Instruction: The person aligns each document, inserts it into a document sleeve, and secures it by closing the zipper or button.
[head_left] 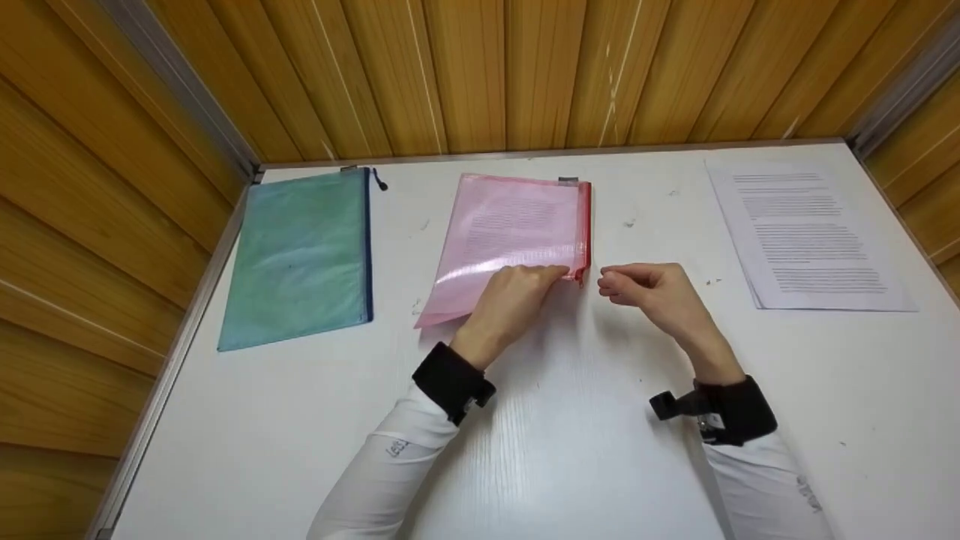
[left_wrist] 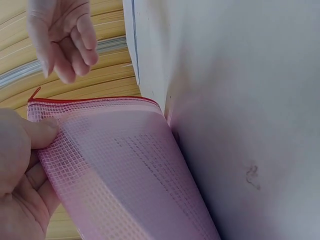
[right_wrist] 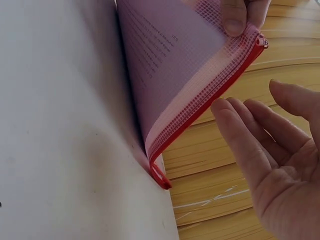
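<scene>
A pink mesh zip folder (head_left: 517, 214) with a red zipper edge (head_left: 585, 225) lies on the table, its near right corner lifted. My left hand (head_left: 510, 296) pinches that corner between thumb and fingers. Printed sheets (left_wrist: 145, 150) show through the mesh in the left wrist view. The zipper slider (right_wrist: 262, 42) sits at the lifted end of the red strip, close to the left fingertips. My right hand (head_left: 656, 292) hovers just right of this corner, apart from the folder. In the right wrist view its fingers (right_wrist: 245, 135) are relaxed and hold nothing.
On the left side of the table lies a green zip folder (head_left: 300, 255) with a dark blue zipper edge. A stack of printed paper (head_left: 817, 240) lies at the right. Wood-look panels (head_left: 510, 75) stand along the back and sides of the white table (head_left: 570, 465).
</scene>
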